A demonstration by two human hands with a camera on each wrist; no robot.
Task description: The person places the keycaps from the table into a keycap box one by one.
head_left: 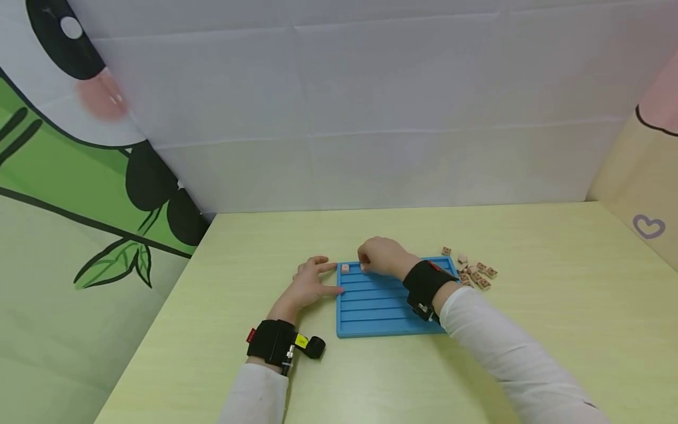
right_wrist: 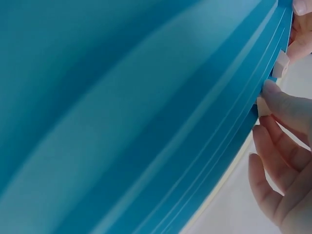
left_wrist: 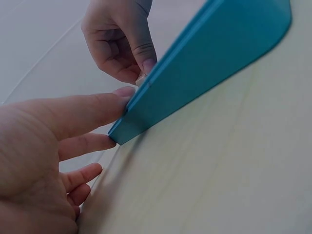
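Note:
A blue ridged tray (head_left: 381, 313) lies on the table, its long slots running left to right. My left hand (head_left: 309, 285) is at its left edge, thumb and forefinger stretched out and touching the rim. One small wooden tile (head_left: 345, 268) sits in the top slot near the left corner. To the right of that tile, my right hand (head_left: 385, 257) pinches another wooden tile (right_wrist: 263, 106) between thumb and fingers at the tray's far edge. In the left wrist view, the pinched tile's corner shows beneath the right thumb.
Several loose wooden tiles (head_left: 481, 275) with dark markings are scattered by the tray's right side, some partly hidden behind the right wrist. A pale wood table (head_left: 222, 259) extends around the tray, with a white backdrop (head_left: 371, 118) behind it.

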